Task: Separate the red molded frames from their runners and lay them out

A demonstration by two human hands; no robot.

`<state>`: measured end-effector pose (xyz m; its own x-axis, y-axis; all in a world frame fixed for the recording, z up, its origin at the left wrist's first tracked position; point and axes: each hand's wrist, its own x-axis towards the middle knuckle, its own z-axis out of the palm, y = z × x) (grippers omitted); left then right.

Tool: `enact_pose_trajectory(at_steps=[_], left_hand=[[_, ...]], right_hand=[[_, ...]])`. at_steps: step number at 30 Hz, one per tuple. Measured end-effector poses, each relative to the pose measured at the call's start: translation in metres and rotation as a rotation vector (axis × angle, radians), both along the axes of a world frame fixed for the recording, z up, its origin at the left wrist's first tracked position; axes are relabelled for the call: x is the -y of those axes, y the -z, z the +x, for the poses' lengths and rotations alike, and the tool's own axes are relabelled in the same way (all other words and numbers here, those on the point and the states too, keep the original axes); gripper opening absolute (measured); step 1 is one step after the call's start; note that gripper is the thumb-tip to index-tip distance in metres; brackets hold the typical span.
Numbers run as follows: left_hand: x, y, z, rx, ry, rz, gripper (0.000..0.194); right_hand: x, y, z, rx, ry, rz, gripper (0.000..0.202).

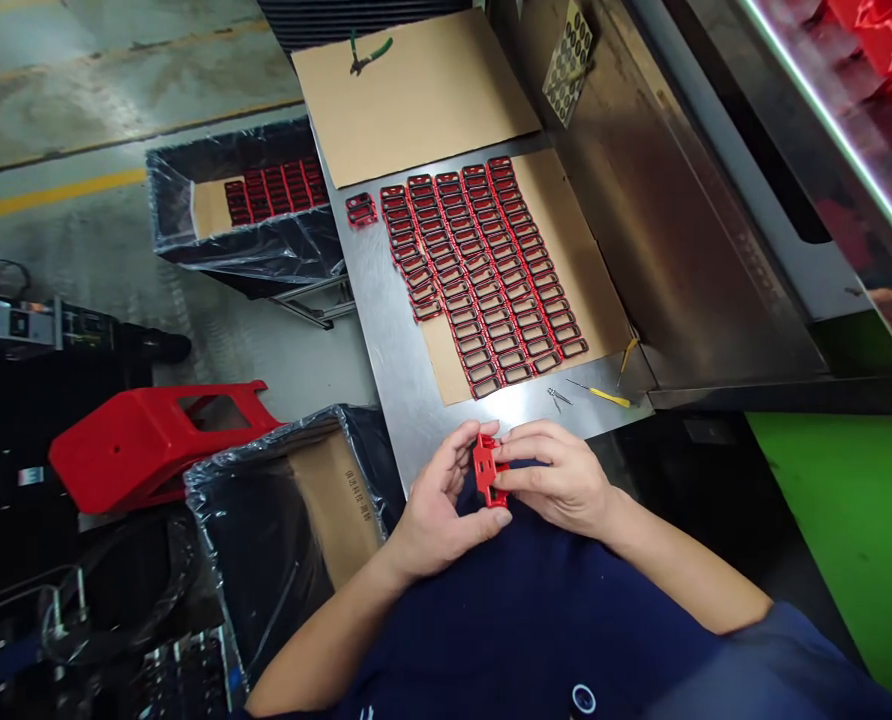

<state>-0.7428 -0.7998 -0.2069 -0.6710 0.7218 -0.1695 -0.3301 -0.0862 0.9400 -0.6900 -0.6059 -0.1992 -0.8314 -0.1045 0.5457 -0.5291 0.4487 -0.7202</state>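
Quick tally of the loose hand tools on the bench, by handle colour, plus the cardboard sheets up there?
Green-handled pliers: 1
Yellow-handled tools: 2, the second at the cardboard's edge
Small metal tweezers: 1
Cardboard sheets: 2, one bare, one under the red frames
Total: 6
Both hands, left hand and right hand, hold one red part.

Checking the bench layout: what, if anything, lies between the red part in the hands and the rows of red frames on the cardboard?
Only bare steel table separates the red part from the rows; the tweezers and yellow tool lie off to the right.
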Motion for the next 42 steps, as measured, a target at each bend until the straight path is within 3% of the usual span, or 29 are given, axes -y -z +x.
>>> enact_pose_trajectory(at_steps=[4,7,9,13,16,20,27,31,42], left_hand=[[0.000,0.003,-0.002,0.300,-0.049,0.227,0.065],[0.000,0.004,-0.001,0.416,-0.048,0.315,0.060],[0.001,0.007,0.000,0.318,-0.023,0.268,0.062],[0.005,0.017,0.005,-0.229,-0.047,0.095,0.074],[0.007,0.024,0.006,-0.537,-0.103,0.063,0.077],[0.009,0.028,0.006,-0.798,-0.161,0.001,0.086],[0.009,0.017,-0.003,-1.145,-0.161,-0.045,0.084],[0.008,0.013,-0.005,-1.229,-0.163,-0.069,0.080],[0.007,0.010,-0.007,-1.234,-0.149,-0.056,0.075]], right_hand=[[0.001,-0.019,0.003,0.136,0.075,-0.112,0.018],[0.000,-0.023,0.007,0.479,0.188,-0.333,0.009],[-0.001,-0.021,0.009,0.756,0.157,-0.517,0.016],[0.000,-0.018,0.012,1.056,-0.037,-0.752,0.031],[0.005,-0.021,0.012,1.088,-0.045,-0.723,0.036],[0.012,-0.028,0.007,1.050,0.054,-0.562,0.022],[0.019,-0.030,0.002,1.033,0.098,-0.475,0.011],[0.020,-0.029,0.004,1.024,0.061,-0.497,0.012],[0.004,-0.032,0.005,1.078,-0.067,-0.455,0.027]])
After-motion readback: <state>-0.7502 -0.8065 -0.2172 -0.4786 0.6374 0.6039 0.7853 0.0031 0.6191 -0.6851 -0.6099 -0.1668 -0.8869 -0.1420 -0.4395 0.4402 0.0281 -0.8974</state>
